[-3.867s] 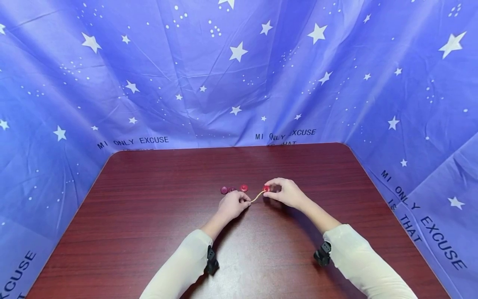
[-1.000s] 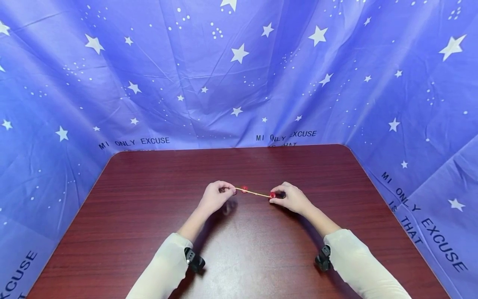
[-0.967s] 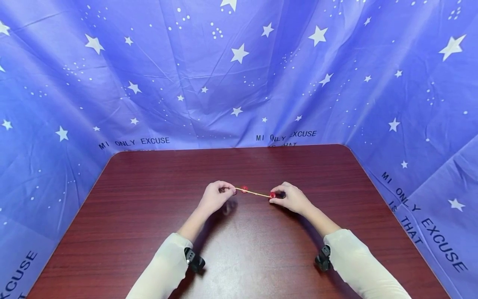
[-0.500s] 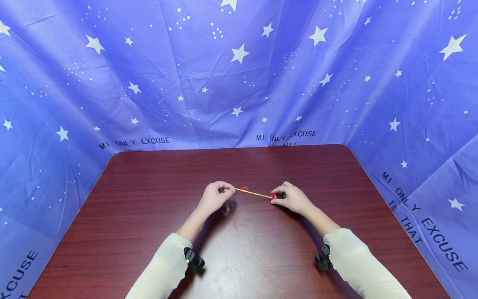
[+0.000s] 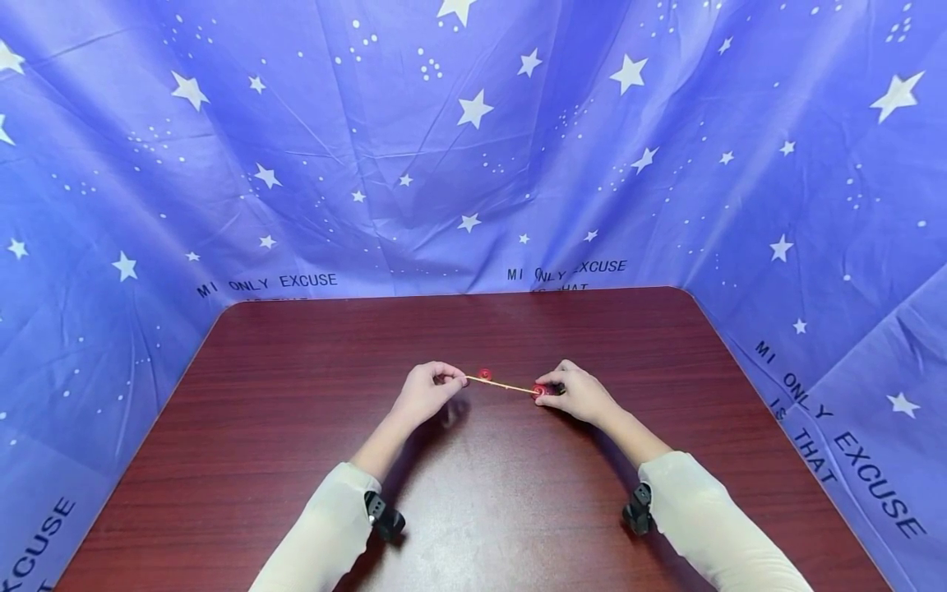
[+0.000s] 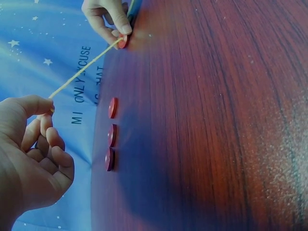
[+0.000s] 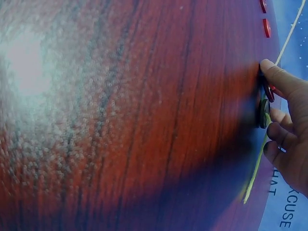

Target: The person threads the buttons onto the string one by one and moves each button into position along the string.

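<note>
My left hand (image 5: 431,390) pinches one end of a yellow string (image 5: 503,385) between thumb and forefinger, slightly above the table. The string runs straight to a red button (image 5: 539,392), which my right hand (image 5: 580,393) holds between thumb and fingertips. In the right wrist view a dark button (image 7: 264,114) sits beside the held one, close to the fingers, and the string's loose tail (image 7: 253,175) trails past it. Another red button (image 5: 484,374) lies on the table behind the string. Two darker red buttons (image 6: 112,135) (image 6: 110,159) lie in line with it, hidden behind my left hand in the head view.
The dark red wood-grain table (image 5: 333,345) has rounded far corners. Blue curtains (image 5: 414,148) with white stars and lettering stand along its back and sides. A black camera (image 5: 385,516) is strapped to the left sleeve, another (image 5: 638,510) to the right.
Since the oldest frame, my left hand has moved left and the string between my hands has become longer and straight. In the last second the red button has tilted slightly in my right fingers.
</note>
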`<state>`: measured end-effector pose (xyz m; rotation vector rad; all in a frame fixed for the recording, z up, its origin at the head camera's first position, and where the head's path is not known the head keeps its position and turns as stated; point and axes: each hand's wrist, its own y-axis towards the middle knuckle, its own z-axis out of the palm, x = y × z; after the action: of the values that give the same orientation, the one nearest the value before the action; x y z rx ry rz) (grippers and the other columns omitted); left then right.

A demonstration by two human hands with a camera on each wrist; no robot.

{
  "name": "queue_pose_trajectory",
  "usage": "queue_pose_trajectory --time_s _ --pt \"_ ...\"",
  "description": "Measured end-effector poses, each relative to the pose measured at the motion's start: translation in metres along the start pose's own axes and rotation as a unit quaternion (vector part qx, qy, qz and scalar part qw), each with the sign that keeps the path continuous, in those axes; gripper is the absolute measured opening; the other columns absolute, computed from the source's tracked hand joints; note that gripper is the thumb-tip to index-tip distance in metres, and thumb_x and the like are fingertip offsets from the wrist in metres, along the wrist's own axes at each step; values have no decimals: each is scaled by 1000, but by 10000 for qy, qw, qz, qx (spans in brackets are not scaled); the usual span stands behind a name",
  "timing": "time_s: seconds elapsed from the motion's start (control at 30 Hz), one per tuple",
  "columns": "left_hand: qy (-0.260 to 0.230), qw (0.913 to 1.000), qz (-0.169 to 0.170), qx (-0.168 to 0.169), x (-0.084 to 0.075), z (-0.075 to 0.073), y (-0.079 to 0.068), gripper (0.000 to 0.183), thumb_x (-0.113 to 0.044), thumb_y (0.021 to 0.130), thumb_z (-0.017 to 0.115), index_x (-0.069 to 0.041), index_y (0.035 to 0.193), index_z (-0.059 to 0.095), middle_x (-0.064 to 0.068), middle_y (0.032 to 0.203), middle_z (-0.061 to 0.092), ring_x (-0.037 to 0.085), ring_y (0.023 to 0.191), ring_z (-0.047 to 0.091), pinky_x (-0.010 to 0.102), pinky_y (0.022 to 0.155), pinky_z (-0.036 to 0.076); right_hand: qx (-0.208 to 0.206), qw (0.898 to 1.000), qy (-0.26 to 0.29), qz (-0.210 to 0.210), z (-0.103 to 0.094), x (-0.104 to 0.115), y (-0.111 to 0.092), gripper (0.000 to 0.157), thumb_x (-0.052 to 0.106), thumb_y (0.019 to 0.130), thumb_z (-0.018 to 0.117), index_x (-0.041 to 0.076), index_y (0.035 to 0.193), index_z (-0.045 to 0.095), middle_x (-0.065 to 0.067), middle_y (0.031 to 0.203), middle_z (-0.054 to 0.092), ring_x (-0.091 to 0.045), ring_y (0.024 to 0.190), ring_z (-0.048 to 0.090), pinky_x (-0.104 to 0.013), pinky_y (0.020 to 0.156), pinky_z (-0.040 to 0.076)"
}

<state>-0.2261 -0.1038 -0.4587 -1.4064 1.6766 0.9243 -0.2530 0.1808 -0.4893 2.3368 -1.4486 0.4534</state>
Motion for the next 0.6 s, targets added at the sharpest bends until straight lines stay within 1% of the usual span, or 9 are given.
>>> queue_pose_trajectory --time_s 0.27,0.4,0.6 --pt "-20 10000 95 -15 1 0 -1 6 -13 81 69 -7 82 71 -5 64 51 6 58 45 17 53 37 43 10000 -13 36 2 0 2 36 36 73 78 16 102 73 1 86 53 -8 70 47 -23 61 39" --pt "-41 10000 70 5 0 0 -1 8 -14 81 69 -7 83 71 -6 64 50 5 58 44 17 53 36 -107 9999 9 -55 0 2 2 36 34 72 79 15 101 72 1 86 55 -9 70 48 -24 61 41" --pt "-21 10000 56 -23 0 -1 -1 8 -14 81 69 -7 83 71 -8 63 48 6 58 44 17 53 36 -237 9995 157 -133 -3 7 4 35 35 73 78 14 99 71 1 89 58 -13 78 57 -30 69 46"
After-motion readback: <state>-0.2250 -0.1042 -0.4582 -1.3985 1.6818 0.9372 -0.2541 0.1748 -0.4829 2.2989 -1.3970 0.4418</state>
